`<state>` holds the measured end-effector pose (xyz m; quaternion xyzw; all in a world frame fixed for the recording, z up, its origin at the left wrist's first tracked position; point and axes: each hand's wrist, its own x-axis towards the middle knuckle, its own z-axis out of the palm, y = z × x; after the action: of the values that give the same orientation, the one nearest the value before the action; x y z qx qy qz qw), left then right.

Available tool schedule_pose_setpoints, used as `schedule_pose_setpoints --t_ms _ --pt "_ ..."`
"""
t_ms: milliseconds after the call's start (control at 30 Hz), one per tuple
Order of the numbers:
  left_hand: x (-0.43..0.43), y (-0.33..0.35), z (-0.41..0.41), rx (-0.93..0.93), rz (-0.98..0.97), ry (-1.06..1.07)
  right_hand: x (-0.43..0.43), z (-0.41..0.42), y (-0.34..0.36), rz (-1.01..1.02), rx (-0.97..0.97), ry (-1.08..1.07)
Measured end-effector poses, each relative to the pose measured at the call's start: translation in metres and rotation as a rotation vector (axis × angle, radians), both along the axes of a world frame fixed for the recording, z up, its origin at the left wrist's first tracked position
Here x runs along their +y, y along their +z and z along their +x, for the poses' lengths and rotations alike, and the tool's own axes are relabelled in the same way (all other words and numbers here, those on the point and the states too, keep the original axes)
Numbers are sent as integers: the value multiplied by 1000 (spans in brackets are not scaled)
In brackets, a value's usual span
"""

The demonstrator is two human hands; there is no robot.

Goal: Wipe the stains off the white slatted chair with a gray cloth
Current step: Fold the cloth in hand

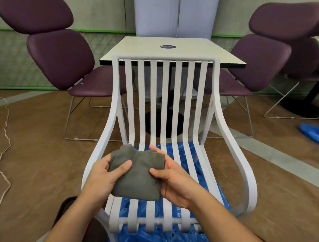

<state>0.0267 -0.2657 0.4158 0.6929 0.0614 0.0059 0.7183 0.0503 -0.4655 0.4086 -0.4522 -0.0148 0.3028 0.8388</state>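
Gray cloth point(137, 172): folded, held in both hands above the seat of the white slatted chair point(164, 95).
Left hand point(103, 175): thumb on top, fingers curled underneath, pinching the cloth's left side.
Right hand point(174, 178): thumb clamped on the right edge, fingers behind it (mostly hidden).
Blue plastic sheet point(159, 238): spread on the floor under the chair.
Table point(170, 50): behind the chair back, between two purple chairs point(61, 58).

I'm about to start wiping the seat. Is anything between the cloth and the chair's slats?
Nothing visible. The left hand and right hand hold the gray cloth over the seat of the white slatted chair, whose visible slats look bare. The blue plastic sheet lies under the chair, not on it.
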Motion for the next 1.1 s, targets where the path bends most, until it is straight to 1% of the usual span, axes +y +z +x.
schedule_pose_setpoints --t_ms 100,200,300,400,500,633,700,833,967,1033,1100 --pt "39 9 -16 -86 10 94 40 -7 18 -29 -96 28" --pt "89 11 -34 -114 -42 212 90 -16 30 -39 -173 129" --pt "143 2 -50 -77 -93 327 146 -25 33 -129 -316 229" --pt "192 -24 -64 -21 -108 424 201 -31 20 -290 -479 311" --pt "231 -63 -73 62 -102 494 255 -32 -22 -415 -484 435" --pt "269 -147 -77 241 -88 530 305 -36 -104 -592 -375 543" --pt "282 -192 -77 336 -55 528 322 -36 -144 -690 -300 532" --pt "290 -262 -72 484 -18 528 335 -25 -210 -815 -145 513" --pt "294 -328 -74 651 27 450 338 -25 -284 -1019 -21 446" --pt "290 -356 -80 747 10 432 335 -33 -314 -1050 74 420" --pt "283 -373 -84 806 -30 443 327 -41 -326 -1031 190 361"
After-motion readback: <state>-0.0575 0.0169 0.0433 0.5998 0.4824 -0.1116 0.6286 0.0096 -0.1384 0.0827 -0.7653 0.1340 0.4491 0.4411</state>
